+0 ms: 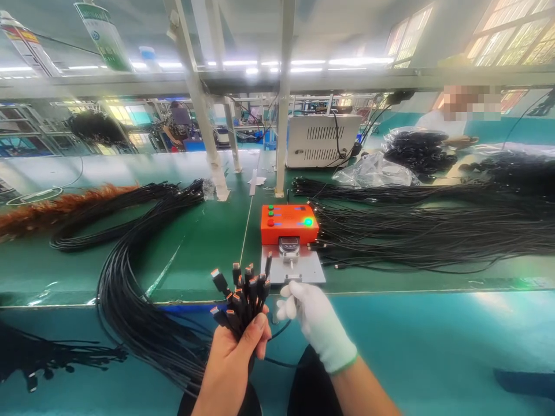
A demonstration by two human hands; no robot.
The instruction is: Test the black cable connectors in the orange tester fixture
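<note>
My bare left hand (pixel 238 358) is closed around a bunch of black USB cables (pixel 249 292). Their connectors fan upward above my thumb, several showing orange inside the metal tips. My right hand (pixel 318 323), in a white knitted glove, has its fingers curled together just in front of a metal plate (pixel 310 271). A single black cable (pixel 281 331) runs up to those fingers; its end is hidden by the glove. Beyond both hands sits an orange box (pixel 281 232) with a lit green button and a small round gauge (pixel 289 245) at its front.
A thick bundle of black cables (pixel 119 277) drapes over the bench's front edge at left. More cables (pixel 416 228) spread across the green bench (pixel 221 231) at right. Uprights (pixel 284 104) and a grey metal case (pixel 321 138) stand behind. Another person (pixel 442 121) sits at back right.
</note>
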